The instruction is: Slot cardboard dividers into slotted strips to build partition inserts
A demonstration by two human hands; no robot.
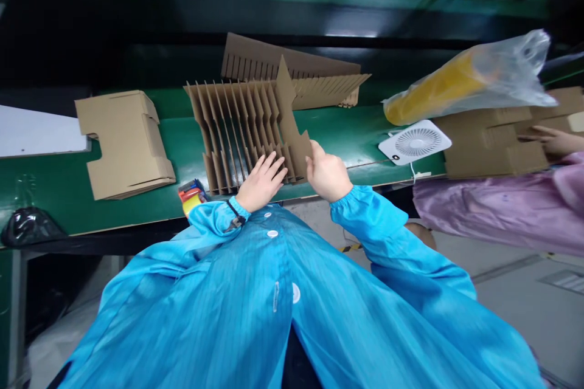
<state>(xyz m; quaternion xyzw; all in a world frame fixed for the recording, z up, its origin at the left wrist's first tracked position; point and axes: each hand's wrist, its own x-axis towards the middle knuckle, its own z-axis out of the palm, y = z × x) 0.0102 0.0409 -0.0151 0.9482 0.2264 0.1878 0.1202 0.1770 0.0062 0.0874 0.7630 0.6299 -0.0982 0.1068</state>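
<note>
A cardboard divider grid [237, 127] with several upright panels stands on the green bench. My left hand [263, 182] rests with spread fingers on the grid's near edge. At the grid's right end, my right hand [327, 173] grips the edge of a taller cardboard panel [291, 121], its fingers closed. The panel rises above the others and leans slightly. Behind the grid lie slotted cardboard strips [292, 59].
A folded cardboard piece [125, 146] lies left, near colourful items [192, 194]. Rightward are a white fan [416, 142], a yellow roll in plastic [438, 85] and cardboard [495, 143] under another person's hand [554, 140]. A black bag [31, 225] sits far left.
</note>
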